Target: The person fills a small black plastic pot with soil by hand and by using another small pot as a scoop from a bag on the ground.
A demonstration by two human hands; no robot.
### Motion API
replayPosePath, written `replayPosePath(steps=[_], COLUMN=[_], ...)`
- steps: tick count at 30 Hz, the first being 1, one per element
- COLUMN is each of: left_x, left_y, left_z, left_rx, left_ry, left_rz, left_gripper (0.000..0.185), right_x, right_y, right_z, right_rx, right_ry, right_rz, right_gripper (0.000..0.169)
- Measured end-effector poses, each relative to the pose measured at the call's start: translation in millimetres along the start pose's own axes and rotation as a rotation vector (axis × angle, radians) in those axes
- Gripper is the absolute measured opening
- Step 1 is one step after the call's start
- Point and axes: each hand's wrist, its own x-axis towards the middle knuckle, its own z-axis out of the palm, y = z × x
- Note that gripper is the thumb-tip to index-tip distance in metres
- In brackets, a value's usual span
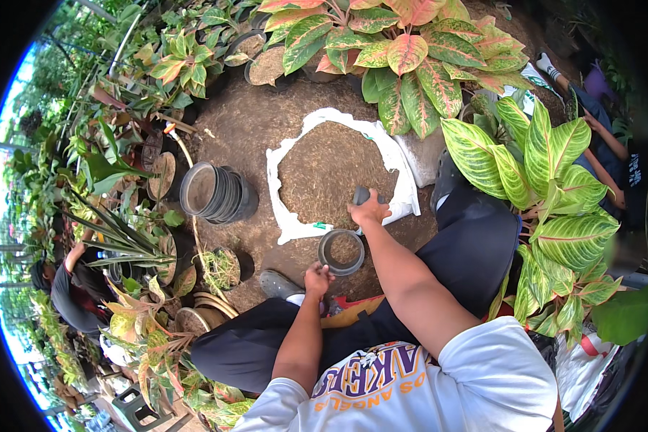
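Note:
My left hand (317, 278) grips the near left rim of a black plastic plant pot (341, 270), which has brown soil in it. Just beyond, an open white sack (281, 216) with its rim rolled down holds a broad heap of soil mix (337, 167). At the sack's near right side, my right hand (368, 210) is closed around a small dark scoop-like object (361, 195) over the soil. Its exact shape is partly hidden by the fingers.
Left of the sack lies a stack of nested black pots (216, 193). A hose (186, 148) runs along the ground. Potted aglaonemas (405, 54) crowd the far side, and another (540, 156) stands to the right. Other people sit at the left (78, 297) and right (599, 129).

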Motion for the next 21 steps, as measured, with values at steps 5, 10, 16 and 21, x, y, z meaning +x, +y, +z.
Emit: replayPosePath(steps=[5,10,16,21], left_x=[5.0,9.7,20.2,27.3], left_y=[-4.7,-10.7,-18.9,-19.6], left_z=[0.5,4.4,4.3,12.7], left_rx=[0.015,0.071,0.056,0.080], left_ry=[-0.019,0.000,0.025,0.050], left_rz=[0.011,0.055,0.064,0.037], left_gripper=[0.024,0.026,0.035,0.035], right_x=[5.1,-12.9,4.1,15.0], right_y=[-10.6,-36.9,-28.9,-1.6], right_z=[-4.8,-28.7,-50.1,-43.2], right_rx=[0.346,0.223,0.841,0.699], right_ry=[-0.169,-0.040,-0.332,-0.333], right_rz=[0.078,-0.198,-0.231,-0.164], right_gripper=[0.094,0.091,0.069,0.059])
